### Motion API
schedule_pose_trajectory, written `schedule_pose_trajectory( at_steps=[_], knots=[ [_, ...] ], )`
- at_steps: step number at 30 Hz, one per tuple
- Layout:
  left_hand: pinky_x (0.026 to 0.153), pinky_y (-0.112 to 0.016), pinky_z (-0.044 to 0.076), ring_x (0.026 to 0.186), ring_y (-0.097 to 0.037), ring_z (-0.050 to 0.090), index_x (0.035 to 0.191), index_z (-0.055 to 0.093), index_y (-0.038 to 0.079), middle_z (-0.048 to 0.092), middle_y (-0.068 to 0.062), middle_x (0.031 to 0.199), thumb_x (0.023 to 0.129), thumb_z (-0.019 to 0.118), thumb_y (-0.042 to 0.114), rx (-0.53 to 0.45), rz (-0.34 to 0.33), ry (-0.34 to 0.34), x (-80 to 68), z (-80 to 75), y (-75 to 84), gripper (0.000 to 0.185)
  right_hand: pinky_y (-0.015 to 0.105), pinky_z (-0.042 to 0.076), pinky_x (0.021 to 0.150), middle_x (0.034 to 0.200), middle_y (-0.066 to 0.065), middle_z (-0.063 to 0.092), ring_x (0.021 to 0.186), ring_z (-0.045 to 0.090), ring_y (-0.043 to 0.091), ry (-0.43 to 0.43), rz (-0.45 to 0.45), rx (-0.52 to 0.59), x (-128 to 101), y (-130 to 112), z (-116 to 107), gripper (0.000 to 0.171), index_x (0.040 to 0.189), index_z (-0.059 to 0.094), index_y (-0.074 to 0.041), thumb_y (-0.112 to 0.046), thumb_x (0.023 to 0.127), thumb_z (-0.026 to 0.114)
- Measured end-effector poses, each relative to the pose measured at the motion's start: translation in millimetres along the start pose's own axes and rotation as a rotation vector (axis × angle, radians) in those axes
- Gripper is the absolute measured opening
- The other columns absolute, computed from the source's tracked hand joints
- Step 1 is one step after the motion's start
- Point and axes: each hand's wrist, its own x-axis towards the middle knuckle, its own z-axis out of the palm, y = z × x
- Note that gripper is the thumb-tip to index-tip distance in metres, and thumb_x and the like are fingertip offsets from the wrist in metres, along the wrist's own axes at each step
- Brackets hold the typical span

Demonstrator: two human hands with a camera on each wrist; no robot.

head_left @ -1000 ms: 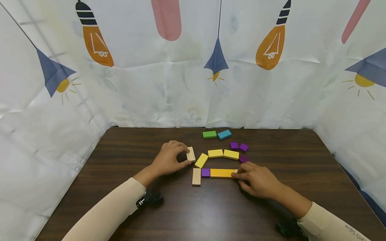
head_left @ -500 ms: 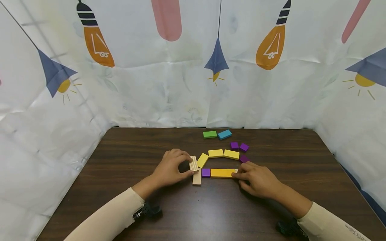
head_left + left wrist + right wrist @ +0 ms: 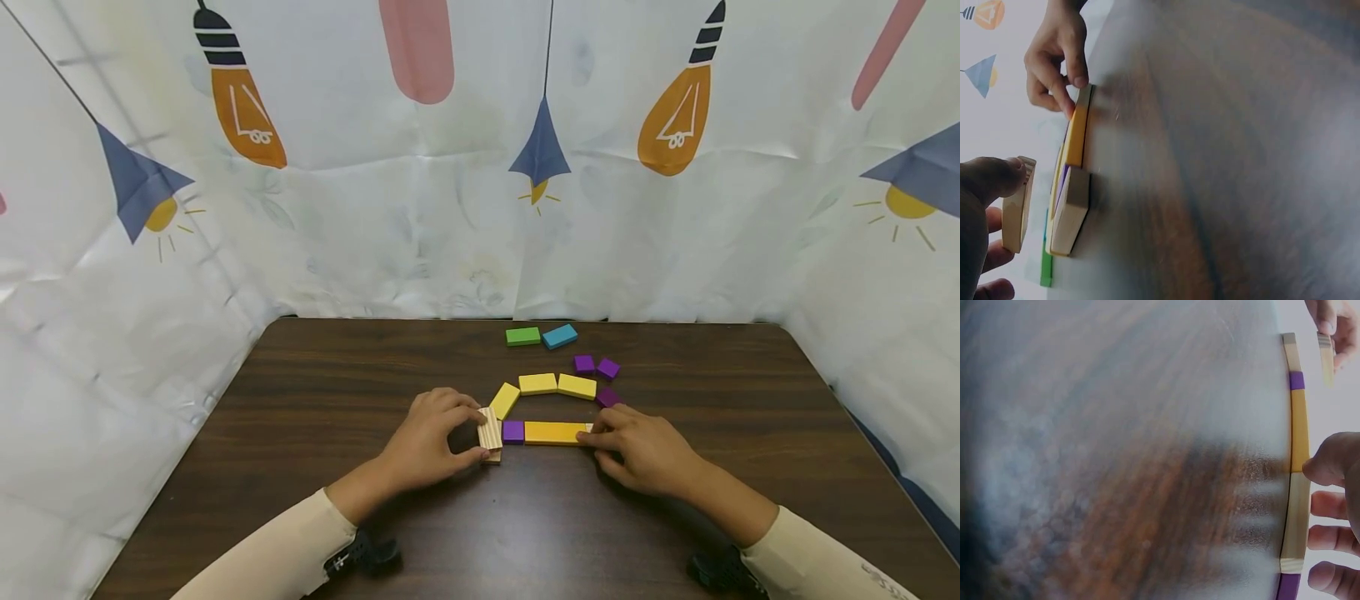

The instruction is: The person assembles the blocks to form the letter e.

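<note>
My left hand (image 3: 431,442) pinches a plain wooden block (image 3: 1017,215) between thumb and fingers. In the left wrist view a gap shows between it and a second plain block (image 3: 1071,212) that lies at the row's left end. Along that row come a purple block (image 3: 513,432), a long orange-yellow block (image 3: 553,433), another plain block (image 3: 1295,519) and a further purple one (image 3: 1288,587). My right hand (image 3: 647,450) rests at the row's right part, its thumb where the orange-yellow and plain blocks meet, the other fingers loosely spread beside the plain block.
Several yellow blocks (image 3: 537,384) curve behind the row. Beyond these lie purple cubes (image 3: 583,364), a green block (image 3: 522,337) and a blue block (image 3: 560,336). A printed white curtain (image 3: 465,233) hangs at the back edge of the dark wooden table (image 3: 337,367).
My left hand has brought its plain block toward me and slightly right, from beside the leftmost yellow block to over the row's left-end block. My right hand has stayed in place.
</note>
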Motion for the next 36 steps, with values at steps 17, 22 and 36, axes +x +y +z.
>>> schedule_pose_trajectory(
  at_steps=[17, 22, 36],
  knots=[
    [0.094, -0.043, 0.031, 0.108, -0.010, 0.045, 0.099, 0.067, 0.027, 0.056, 0.014, 0.110, 0.074, 0.074, 0.051, -0.034, 0.045, -0.015, -12.7, 8.9, 18.5, 0.036, 0.017, 0.038, 0.052, 0.093, -0.012, 0.053, 0.073, 0.042, 0.003, 0.001, -0.007, -0.007, 0, 1, 1, 0.031, 0.115, 0.069, -0.028, -0.026, 0.084, 0.066],
    [0.093, -0.042, 0.031, 0.107, -0.010, 0.045, 0.098, 0.067, 0.026, 0.056, 0.015, 0.108, 0.073, 0.075, 0.050, -0.046, 0.066, -0.005, -16.0, 9.8, 21.9, 0.035, 0.018, 0.037, 0.052, 0.094, -0.011, 0.053, 0.074, 0.041, 0.003, -0.004, -0.015, -0.017, 0, 2, 0, 0.032, 0.115, 0.069, -0.028, -0.026, 0.084, 0.065],
    [0.094, -0.045, 0.031, 0.107, -0.011, 0.046, 0.098, 0.066, 0.027, 0.055, 0.014, 0.109, 0.075, 0.072, 0.052, -0.045, 0.091, -0.025, -30.1, 11.4, 30.4, 0.035, 0.018, 0.038, 0.053, 0.093, -0.011, 0.053, 0.073, 0.041, 0.003, 0.003, -0.013, -0.015, 0, 1, 0, 0.032, 0.115, 0.070, -0.027, -0.026, 0.083, 0.066]
  ],
)
